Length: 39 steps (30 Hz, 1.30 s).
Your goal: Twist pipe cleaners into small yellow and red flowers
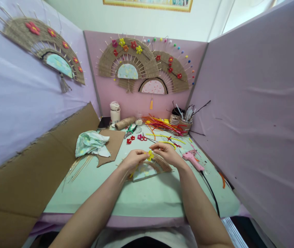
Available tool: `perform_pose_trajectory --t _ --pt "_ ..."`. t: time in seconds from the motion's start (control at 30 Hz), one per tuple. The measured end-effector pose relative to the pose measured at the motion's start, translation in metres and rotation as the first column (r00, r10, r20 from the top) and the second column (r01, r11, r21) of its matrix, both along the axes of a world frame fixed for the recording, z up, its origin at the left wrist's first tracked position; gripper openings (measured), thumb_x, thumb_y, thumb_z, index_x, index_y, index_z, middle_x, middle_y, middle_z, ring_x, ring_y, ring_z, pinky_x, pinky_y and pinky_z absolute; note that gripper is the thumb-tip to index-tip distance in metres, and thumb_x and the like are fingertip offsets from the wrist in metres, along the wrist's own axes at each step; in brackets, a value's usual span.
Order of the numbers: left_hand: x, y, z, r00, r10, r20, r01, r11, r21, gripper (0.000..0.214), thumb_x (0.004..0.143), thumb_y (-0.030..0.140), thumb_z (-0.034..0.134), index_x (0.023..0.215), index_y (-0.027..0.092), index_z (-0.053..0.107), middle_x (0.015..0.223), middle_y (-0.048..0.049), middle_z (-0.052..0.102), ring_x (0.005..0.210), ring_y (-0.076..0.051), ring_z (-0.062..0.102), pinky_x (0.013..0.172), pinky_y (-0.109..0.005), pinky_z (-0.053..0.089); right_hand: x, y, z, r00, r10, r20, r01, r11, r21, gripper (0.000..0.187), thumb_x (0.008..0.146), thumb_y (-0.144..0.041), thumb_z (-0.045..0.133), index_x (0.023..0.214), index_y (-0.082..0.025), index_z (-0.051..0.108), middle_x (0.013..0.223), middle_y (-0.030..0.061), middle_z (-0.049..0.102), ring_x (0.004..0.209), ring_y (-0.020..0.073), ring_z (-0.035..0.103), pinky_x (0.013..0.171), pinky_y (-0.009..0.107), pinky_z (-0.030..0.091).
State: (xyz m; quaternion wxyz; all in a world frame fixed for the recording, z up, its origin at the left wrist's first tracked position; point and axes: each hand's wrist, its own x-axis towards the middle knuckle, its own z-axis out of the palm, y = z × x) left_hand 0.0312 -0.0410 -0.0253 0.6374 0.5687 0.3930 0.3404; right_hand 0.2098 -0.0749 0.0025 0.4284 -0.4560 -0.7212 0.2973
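Note:
A yellow flower of bent pipe cleaner (150,155) is pinched between the thumb and fingers of my left hand (135,159). Just above and to the right of the flower, my right hand (165,153) has its fingers bent toward the petals and slightly apart; whether the tips touch them I cannot tell. Under both hands lies a twine-woven half-round fan (163,163) with a pale patterned fabric centre (144,171). My hands and forearms hide part of its woven band. Red pipe-cleaner flowers (129,141) and red-handled scissors (143,138) lie beyond.
A pink glue gun (193,161) with a black cord lies right. Left are crumpled fabric (91,143), cardboard (113,146) and thin sticks (81,167). Pliers (130,131), a twine roll (125,123), a bottle (115,112) and pipe cleaners (163,124) lie behind. Finished fans (128,57) hang on the partition.

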Motion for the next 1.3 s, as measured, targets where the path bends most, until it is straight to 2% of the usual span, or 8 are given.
perform_pose_trajectory --t 0.13,0.33,0.57,0.7,0.83,1.0,1.1,1.3 --pt "-0.002 -0.004 0.006 0.989 -0.131 0.074 0.138 0.986 -0.092 0.029 0.056 0.037 0.074 0.065 0.012 0.061 0.05 0.0057 0.04 0.043 -0.004 0.026 0.044 -0.022 0.014 0.001 -0.003 0.003 0.991 0.134 0.026 -0.134 0.99 0.038 0.017 0.08 -0.024 0.054 0.09 -0.02 0.067 0.091 0.0046 0.064 0.088 0.0166 0.058 0.081 0.029 0.043" --pt "-0.003 -0.005 0.008 0.986 -0.151 0.066 0.157 0.982 -0.105 0.03 0.055 0.037 0.075 0.061 0.013 0.058 0.051 0.0059 0.04 0.042 -0.003 0.025 0.044 -0.023 0.012 0.001 -0.002 0.002 0.989 0.123 0.079 -0.126 0.992 0.031 0.012 0.08 -0.025 0.055 0.081 -0.019 0.066 0.083 0.0034 0.064 0.081 0.0155 0.057 0.076 0.027 0.043" --pt "-0.002 -0.002 0.001 0.997 -0.077 0.007 0.077 0.997 -0.014 0.028 0.057 0.038 0.071 0.062 0.013 0.059 0.048 0.0059 0.04 0.042 -0.004 0.026 0.045 -0.023 0.015 -0.005 -0.003 -0.002 0.986 0.037 0.163 -0.047 0.997 0.06 0.012 0.082 -0.026 0.052 0.078 -0.018 0.061 0.077 0.0013 0.061 0.074 0.0138 0.054 0.069 0.025 0.04" --pt "0.0 -0.004 0.001 0.996 0.055 -0.066 -0.049 0.994 0.094 0.028 0.058 0.04 0.068 0.061 0.014 0.059 0.049 0.0052 0.044 0.044 -0.006 0.031 0.045 -0.022 0.021 -0.011 -0.003 -0.005 0.986 -0.034 0.161 0.022 0.997 0.071 0.014 0.082 -0.027 0.049 0.076 -0.017 0.057 0.074 0.0004 0.059 0.07 0.0127 0.051 0.064 0.024 0.038" --pt "0.004 -0.007 0.004 0.981 0.171 -0.091 -0.143 0.956 0.257 0.023 0.06 0.034 0.065 0.056 0.014 0.055 0.051 0.0035 0.048 0.05 -0.008 0.038 0.049 -0.021 0.029 -0.02 0.001 -0.01 0.976 -0.123 0.182 0.109 0.99 0.086 0.014 0.08 -0.026 0.049 0.071 -0.017 0.054 0.069 -0.0003 0.055 0.066 0.0123 0.047 0.061 0.024 0.036" --pt "0.007 -0.01 0.002 0.955 0.274 -0.118 -0.214 0.904 0.37 0.014 0.061 0.026 0.058 0.056 0.014 0.054 0.054 0.0026 0.05 0.054 -0.009 0.041 0.052 -0.021 0.032 -0.029 0.005 -0.018 0.952 -0.227 0.205 0.2 0.969 0.145 0.012 0.077 -0.023 0.05 0.067 -0.018 0.05 0.068 0.0001 0.053 0.068 0.0139 0.046 0.062 0.026 0.034" --pt "0.008 -0.01 -0.002 0.944 0.298 -0.138 -0.22 0.886 0.407 0.012 0.061 0.024 0.056 0.054 0.015 0.053 0.052 0.0031 0.049 0.053 -0.009 0.041 0.052 -0.021 0.031 -0.031 0.005 -0.019 0.943 -0.253 0.215 0.219 0.961 0.169 0.011 0.076 -0.021 0.05 0.065 -0.018 0.048 0.068 0.0006 0.052 0.071 0.0153 0.046 0.064 0.027 0.034" --pt "0.009 -0.006 -0.008 0.951 0.277 -0.138 -0.206 0.898 0.388 0.01 0.061 0.023 0.055 0.057 0.014 0.056 0.055 0.002 0.053 0.056 -0.01 0.044 0.053 -0.022 0.032 -0.031 0.003 -0.019 0.931 -0.282 0.233 0.222 0.942 0.251 0.01 0.074 -0.02 0.052 0.064 -0.019 0.049 0.072 0.0018 0.05 0.077 0.0179 0.044 0.072 0.031 0.034"
